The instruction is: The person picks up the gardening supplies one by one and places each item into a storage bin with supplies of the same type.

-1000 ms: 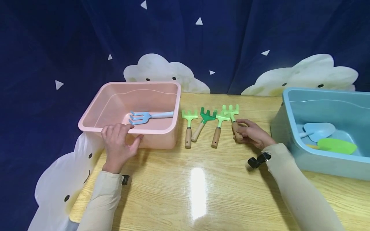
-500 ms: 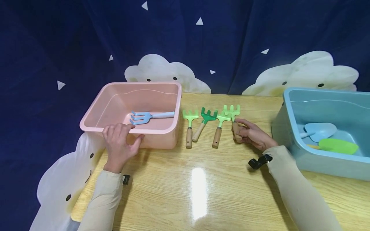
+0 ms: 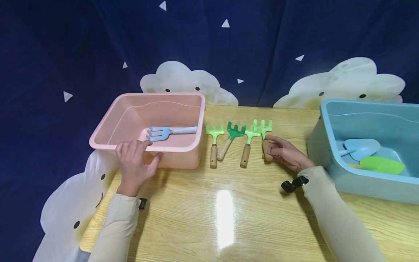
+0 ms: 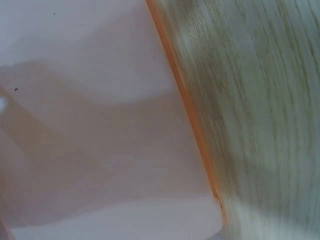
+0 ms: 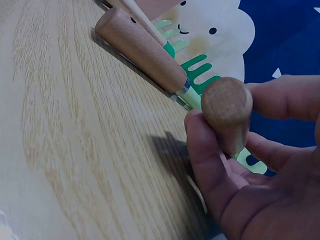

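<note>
Wooden handle (image 3: 266, 150) pinched, the right hand (image 3: 288, 154) holds the rightmost green rake (image 3: 266, 127). The left hand (image 3: 135, 165) grips the pink bin (image 3: 180, 158)

Before the curtain (image 3: 196, 43), 3 rakes (image 3: 227, 145) lie on the table (image 3: 183, 218) between the left bin (image 3: 180, 160), with 1 fork (image 3: 162, 134) inside, and the right bin (image 3: 376, 187), with 2 shovels (image 3: 364, 149) inside, my held rake (image 3: 266, 146) at their right.
</note>
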`<state>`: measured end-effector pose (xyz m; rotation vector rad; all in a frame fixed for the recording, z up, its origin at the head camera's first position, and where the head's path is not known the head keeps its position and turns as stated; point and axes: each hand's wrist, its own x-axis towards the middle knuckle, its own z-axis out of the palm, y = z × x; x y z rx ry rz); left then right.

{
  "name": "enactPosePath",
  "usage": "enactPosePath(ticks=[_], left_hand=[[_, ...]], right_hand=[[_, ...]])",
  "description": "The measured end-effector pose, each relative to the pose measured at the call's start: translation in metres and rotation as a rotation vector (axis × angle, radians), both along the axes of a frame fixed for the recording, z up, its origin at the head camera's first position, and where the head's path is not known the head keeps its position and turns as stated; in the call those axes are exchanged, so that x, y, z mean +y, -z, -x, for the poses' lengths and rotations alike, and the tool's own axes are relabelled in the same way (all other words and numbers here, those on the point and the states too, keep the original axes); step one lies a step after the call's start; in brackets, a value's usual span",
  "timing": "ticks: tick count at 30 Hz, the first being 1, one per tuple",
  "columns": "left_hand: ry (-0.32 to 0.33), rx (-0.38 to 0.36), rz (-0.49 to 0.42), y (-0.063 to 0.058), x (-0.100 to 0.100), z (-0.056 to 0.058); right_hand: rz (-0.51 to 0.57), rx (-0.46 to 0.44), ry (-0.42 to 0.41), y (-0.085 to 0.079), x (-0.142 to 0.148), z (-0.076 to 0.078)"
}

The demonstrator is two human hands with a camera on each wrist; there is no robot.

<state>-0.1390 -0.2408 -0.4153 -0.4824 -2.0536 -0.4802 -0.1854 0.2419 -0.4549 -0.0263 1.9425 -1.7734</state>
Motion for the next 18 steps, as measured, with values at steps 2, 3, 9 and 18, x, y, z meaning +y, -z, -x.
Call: enactPosePath(ticks=[2,3,9,18], left_hand=[[0.0,0.001,-0.001,0.0004,0.0,-0.0001],[0.0,0.001,-0.001,0.0006,0.0,-0.0001],[0.002,0.009,-0.003,0.0008,-0.0001,0.0002],[-0.006,0.007,-0.004,0.0005,0.0001,-0.0001]], right_hand=[[0.008,-0.002,0.005,0.0009,0.0003,-0.0006],[0.01,-0.003,0.007,0.0012,0.0003,-0.0009],[0.0,-0.013,0.007,0.0012,0.0008,-0.0024],[-0.013,-0.02,0.007,-0.0013,-0.001,-0.0049]])
